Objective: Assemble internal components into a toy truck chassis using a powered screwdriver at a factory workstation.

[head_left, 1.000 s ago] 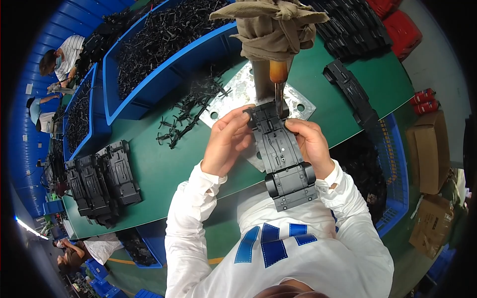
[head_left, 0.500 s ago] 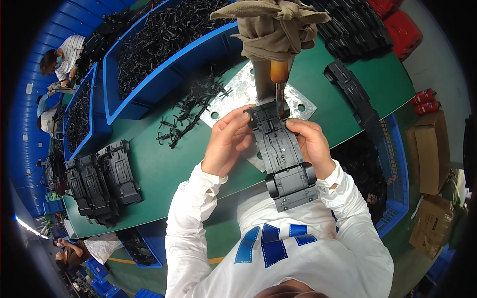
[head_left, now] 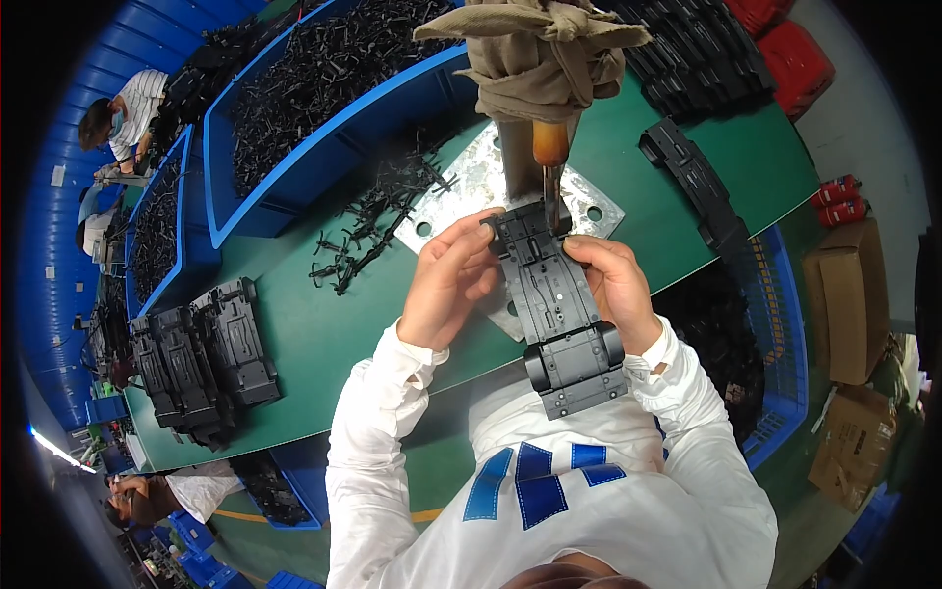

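Hands | L (head_left: 451,285) + R (head_left: 613,285) gripping black chassis (head_left: 554,309) | tool tip (head_left: 552,196) prob. touching

This is a factory assembly floor. A long green desk (head_left: 324,334) runs between big blue bins (head_left: 392,108) heaped with small black plastic parts (head_left: 324,59), and finished black toy-car chassis (head_left: 196,358) are stacked in rows on it. A cloth-wrapped tool on a post (head_left: 540,79) stands on a metal plate (head_left: 461,196). Other workers (head_left: 123,108) sit along the line, and cardboard boxes (head_left: 849,304) wait at the side.
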Action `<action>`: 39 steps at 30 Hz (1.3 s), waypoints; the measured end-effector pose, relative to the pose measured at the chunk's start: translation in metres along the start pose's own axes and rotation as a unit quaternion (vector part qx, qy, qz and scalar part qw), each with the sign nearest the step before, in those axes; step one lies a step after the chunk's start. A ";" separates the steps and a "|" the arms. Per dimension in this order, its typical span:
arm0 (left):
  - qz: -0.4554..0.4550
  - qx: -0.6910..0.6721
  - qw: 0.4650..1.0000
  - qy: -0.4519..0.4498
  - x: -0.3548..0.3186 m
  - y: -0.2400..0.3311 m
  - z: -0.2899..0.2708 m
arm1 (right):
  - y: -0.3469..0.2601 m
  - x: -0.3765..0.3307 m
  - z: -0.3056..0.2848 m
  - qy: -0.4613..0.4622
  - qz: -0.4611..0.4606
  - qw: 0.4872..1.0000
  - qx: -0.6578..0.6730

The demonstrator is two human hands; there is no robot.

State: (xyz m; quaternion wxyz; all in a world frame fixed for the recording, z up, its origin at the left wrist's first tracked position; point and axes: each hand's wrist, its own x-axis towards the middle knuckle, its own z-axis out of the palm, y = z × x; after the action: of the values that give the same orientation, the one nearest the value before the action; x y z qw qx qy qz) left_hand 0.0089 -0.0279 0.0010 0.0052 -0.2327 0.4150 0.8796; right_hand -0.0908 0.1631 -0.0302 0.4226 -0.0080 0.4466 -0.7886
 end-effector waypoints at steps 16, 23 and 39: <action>-0.006 0.003 1.000 0.005 0.000 0.000 0.001 | 0.001 0.001 -0.003 -0.007 0.006 1.000 0.005; -0.001 0.002 1.000 -0.002 -0.001 0.001 0.001 | 0.000 0.000 -0.002 0.002 0.014 1.000 0.012; 0.000 -0.001 1.000 0.005 -0.001 0.001 0.002 | 0.001 0.000 -0.003 -0.008 0.013 1.000 0.019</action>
State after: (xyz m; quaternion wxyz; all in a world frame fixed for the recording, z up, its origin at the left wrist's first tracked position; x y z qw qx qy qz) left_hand 0.0087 -0.0272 0.0034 0.0025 -0.2371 0.4143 0.8787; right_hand -0.0915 0.1648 -0.0321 0.4365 -0.0005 0.4278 -0.7915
